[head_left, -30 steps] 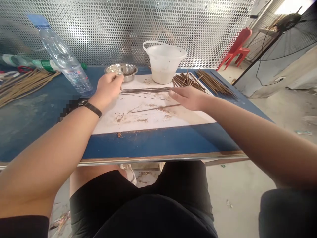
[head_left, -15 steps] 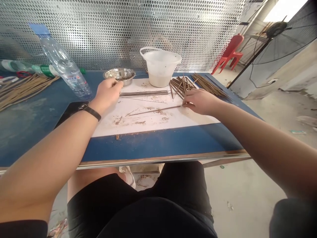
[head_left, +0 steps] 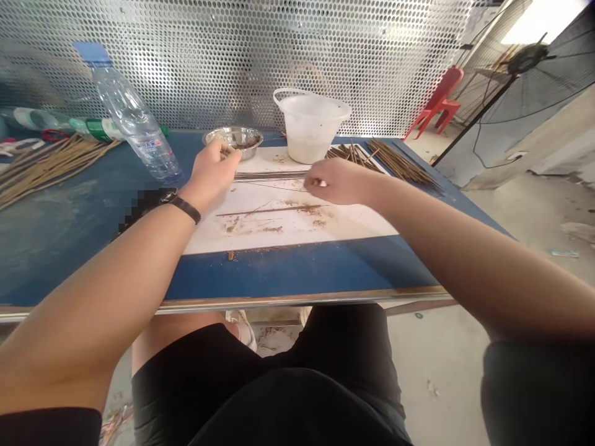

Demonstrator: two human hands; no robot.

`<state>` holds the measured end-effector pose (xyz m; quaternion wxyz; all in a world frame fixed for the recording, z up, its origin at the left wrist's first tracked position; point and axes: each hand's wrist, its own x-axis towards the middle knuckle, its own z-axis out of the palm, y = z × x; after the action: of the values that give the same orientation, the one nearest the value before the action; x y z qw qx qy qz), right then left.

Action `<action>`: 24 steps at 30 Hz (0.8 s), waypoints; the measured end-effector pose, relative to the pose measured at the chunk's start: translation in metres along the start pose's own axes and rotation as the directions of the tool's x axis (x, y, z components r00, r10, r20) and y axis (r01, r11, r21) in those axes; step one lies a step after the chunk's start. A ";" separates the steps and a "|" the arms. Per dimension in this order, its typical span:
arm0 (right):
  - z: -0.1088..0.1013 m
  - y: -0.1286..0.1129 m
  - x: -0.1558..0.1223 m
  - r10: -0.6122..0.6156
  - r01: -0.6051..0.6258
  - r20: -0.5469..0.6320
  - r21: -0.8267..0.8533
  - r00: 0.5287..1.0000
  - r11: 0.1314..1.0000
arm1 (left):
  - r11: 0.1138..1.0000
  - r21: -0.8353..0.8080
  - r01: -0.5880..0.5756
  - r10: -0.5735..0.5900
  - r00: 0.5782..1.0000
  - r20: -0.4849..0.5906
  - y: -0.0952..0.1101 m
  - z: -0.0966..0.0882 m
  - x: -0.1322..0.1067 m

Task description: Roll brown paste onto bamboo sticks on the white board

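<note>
1. Left hand [head_left: 211, 173] is curled narrow, its fingers drawn together just beside the rim of a stainless steel bowl [head_left: 235, 137]. Whether they pinch anything small, I cannot tell. A black watch strap [head_left: 185, 209] circles the wrist.
2. Right hand [head_left: 337, 181] is also curled narrow and hangs over a white sheet [head_left: 353, 226], just above the right end of a flat row of incense sticks [head_left: 269, 176]. A pale speck shows at the fingertips, too small to tell what it is, so I cannot say whether this hand holds anything.
3. That row of incense sticks lies on the white sheet between the two hands, touching neither. A single loose stick [head_left: 269, 210] lies nearer the person, apart from the row, among scattered brown dust [head_left: 279, 229].
4. Two loose heaps of sticks [head_left: 351, 152] and [head_left: 400, 164] lie beyond the right hand, beside a white plastic bucket [head_left: 310, 127] with a raised handle.
5. Further left on the blue table [head_left: 93, 266], a long bundle of sticks [head_left: 51, 161] lies near a clear water bottle [head_left: 137, 127]. A perforated metal screen [head_left: 186, 62] stands behind the table, with a red plastic chair [head_left: 439, 102] and a standing fan [head_left: 525, 62] off to the right.
</note>
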<state>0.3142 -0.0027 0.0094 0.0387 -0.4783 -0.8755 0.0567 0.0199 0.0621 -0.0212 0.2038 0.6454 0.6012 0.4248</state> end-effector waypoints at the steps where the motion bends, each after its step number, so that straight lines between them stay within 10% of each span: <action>1: 0.004 -0.012 0.009 0.012 -0.012 -0.050 0.011 0.999 1.000 | 1.000 0.001 -0.003 0.003 1.000 0.002 -0.001 0.000 0.000; 9: 0.059 -0.056 0.047 0.034 -0.038 0.052 0.075 0.998 0.996 | 0.999 0.033 -0.026 0.027 0.999 -0.018 -0.002 0.004 0.000; 18: 0.065 -0.073 -0.019 -0.023 0.015 0.057 0.132 0.998 0.991 | 1.000 0.007 -0.029 0.029 0.999 0.028 0.009 0.002 -0.007; 24: 0.065 -0.051 0.019 -0.007 0.001 0.055 0.106 0.998 0.994 | 1.000 -0.012 -0.012 0.012 0.999 0.035 0.007 0.005 -0.008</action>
<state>0.2536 -0.0183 -0.0475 0.0402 -0.4721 -0.8729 0.1163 0.0287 0.0540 -0.0206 0.2157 0.6551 0.5912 0.4181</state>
